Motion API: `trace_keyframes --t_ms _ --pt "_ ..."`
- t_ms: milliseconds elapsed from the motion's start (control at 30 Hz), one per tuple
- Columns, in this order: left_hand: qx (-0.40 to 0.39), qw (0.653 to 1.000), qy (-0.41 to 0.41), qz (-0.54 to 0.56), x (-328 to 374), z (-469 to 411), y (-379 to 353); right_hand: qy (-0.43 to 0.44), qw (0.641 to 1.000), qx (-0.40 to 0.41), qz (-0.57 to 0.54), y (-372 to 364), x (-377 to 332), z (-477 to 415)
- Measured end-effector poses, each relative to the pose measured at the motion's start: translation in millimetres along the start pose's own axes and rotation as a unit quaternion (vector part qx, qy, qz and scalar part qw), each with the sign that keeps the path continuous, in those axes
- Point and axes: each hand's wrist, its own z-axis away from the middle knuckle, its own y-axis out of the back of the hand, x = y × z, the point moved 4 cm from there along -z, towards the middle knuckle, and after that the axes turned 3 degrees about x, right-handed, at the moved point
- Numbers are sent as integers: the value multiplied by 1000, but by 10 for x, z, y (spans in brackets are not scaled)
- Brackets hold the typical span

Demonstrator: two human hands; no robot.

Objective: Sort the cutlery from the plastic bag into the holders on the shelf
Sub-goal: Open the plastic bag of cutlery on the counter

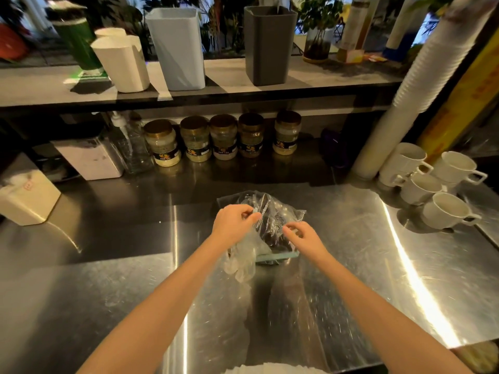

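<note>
Both hands, left hand and right hand, pinch the plastic bag on the steel counter.

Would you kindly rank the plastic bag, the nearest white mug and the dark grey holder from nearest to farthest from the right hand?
1. Plastic bag, at the right hand's fingers.
2. Nearest mug, on the counter to the right.
3. Dark grey holder, up on the shelf.

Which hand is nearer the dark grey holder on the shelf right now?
Right. The right hand is at the plastic bag, almost below the dark grey holder; the left hand pinches the bag further left.
</note>
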Motion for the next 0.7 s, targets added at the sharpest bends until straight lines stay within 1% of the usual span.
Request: trace_keyframes --t_ms 33,100,200,267,367,400,433,500,567,633,700 --pt "-24 999 18 28 -12 -25 28 14 1000 -9 15 -14 -40 -24" --pt "-30 998 29 44 -9 -50 102 34 999 -18 9 -53 -172 -44" --pt "-31 996 49 70 -50 -61 171 42 994 -67 -73 -154 -458 -12" --pt "-35 994 64 87 -98 -70 222 40 989 -104 -99 -225 -600 -4" --pt "-8 980 116 159 -236 -58 320 41 977 -194 -78 -370 -734 22" --pt "4 972 138 190 -307 -47 351 44 973 -216 -67 -420 -755 29" --pt "16 961 161 223 -376 -31 385 48 972 -221 -62 -459 -764 25" --pt "54 932 214 287 -541 2 469 51 977 -189 -81 -502 -792 11" --pt "123 884 291 345 -791 49 577 38 984 -134 -110 -522 -809 -30" --pt "217 816 368 390 -1129 153 674 28 988 -92 -119 -525 -819 -63" --pt "301 742 435 412 -1494 317 704 25 990 -97 -99 -551 -791 -83"
